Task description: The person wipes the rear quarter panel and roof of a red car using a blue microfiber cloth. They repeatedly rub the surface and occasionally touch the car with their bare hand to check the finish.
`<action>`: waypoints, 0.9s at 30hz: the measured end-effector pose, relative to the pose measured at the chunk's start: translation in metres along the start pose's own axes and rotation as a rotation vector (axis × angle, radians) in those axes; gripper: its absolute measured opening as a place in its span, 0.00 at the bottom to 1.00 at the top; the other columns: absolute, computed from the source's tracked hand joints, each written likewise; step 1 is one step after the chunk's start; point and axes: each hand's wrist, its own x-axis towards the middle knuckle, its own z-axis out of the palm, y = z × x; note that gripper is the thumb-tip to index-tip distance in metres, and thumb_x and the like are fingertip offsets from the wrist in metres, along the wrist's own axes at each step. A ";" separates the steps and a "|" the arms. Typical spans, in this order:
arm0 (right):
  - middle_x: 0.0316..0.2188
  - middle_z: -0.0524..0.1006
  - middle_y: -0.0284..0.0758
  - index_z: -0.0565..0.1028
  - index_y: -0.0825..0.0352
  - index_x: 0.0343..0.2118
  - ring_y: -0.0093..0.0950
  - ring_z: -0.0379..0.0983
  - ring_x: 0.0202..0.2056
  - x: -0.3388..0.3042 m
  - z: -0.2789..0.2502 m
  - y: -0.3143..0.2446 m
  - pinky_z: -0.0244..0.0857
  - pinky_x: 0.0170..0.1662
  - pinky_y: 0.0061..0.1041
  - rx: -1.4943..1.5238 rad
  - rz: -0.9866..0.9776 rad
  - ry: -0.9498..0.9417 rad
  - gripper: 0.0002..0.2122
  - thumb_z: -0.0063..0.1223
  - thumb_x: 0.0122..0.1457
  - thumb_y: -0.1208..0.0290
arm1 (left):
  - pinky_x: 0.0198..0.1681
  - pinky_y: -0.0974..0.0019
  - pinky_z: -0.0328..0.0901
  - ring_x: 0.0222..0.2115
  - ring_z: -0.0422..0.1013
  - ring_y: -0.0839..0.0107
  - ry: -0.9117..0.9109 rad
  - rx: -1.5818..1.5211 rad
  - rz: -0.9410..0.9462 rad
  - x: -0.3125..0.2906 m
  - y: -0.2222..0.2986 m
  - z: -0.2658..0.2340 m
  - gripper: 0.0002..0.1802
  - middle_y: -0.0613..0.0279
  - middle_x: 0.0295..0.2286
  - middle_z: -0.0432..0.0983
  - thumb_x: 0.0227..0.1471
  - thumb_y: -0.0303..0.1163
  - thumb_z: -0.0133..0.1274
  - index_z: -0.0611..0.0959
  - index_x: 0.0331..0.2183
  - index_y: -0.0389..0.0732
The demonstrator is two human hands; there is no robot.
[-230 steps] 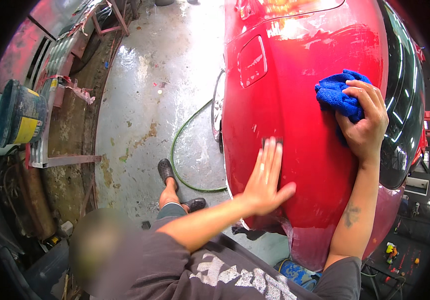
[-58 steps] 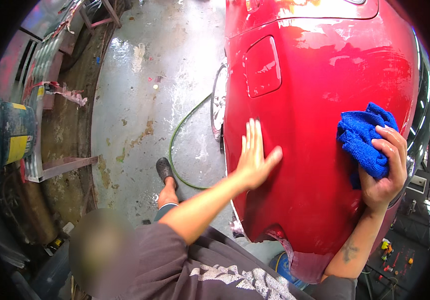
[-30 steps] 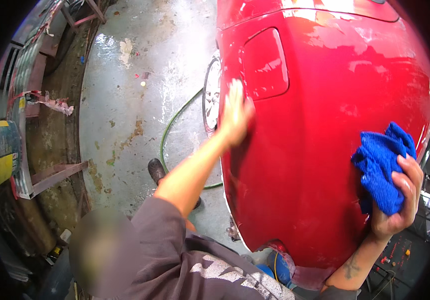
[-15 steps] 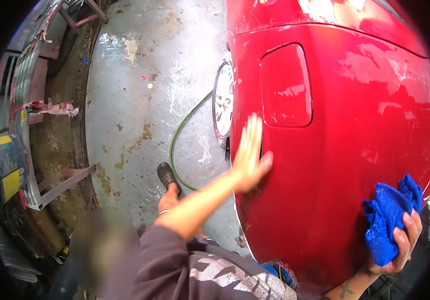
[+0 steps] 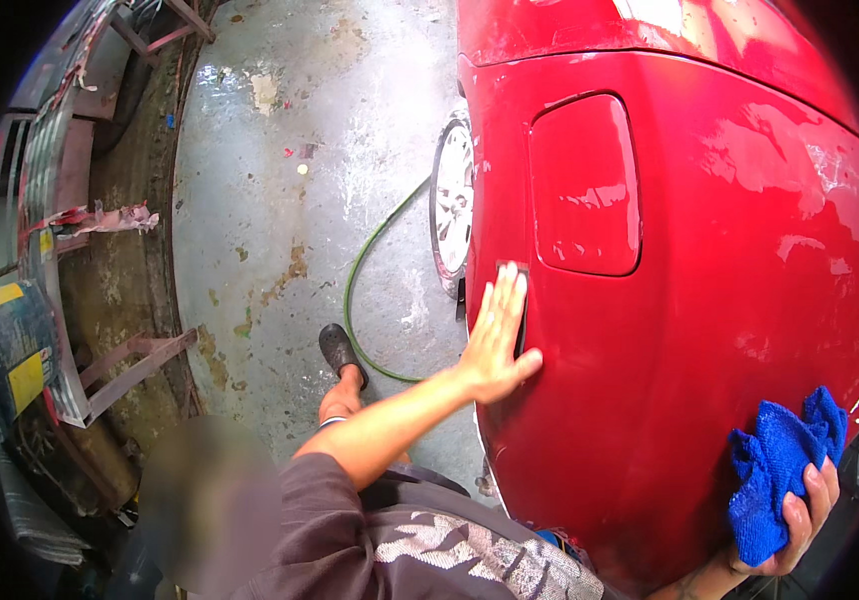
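Cloth of bright blue, looped fabric sits bunched in my right hand, my fingers curled up around its outer edge, with loose folds sticking out above them. I hold it beside the glossy, curved red car panel, low on my right; whether it touches the paint I cannot tell. My left hand is spread flat, palm toward the panel near its left edge, four fingers straight and close together, the thumb standing out to the right. Under those fingers shows the edge of a thin, dark, flat piece; I cannot tell what it is, and nothing is clenched around it. Just ahead and to the right of my fingertips is a rounded-square red flap, closed. Left of the panel are a silver spoked wheel and a thin green hose curving over the worn grey floor.
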 end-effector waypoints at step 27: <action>0.55 0.78 0.57 0.74 0.66 0.52 0.62 0.76 0.57 -0.010 -0.005 0.009 0.70 0.61 0.67 -0.061 -0.017 0.030 0.30 0.36 0.76 0.38 | 0.79 0.41 0.32 0.78 0.29 0.40 0.032 0.098 -0.037 0.054 -0.062 -0.022 0.57 0.30 0.76 0.32 0.67 0.54 0.49 0.40 0.76 0.29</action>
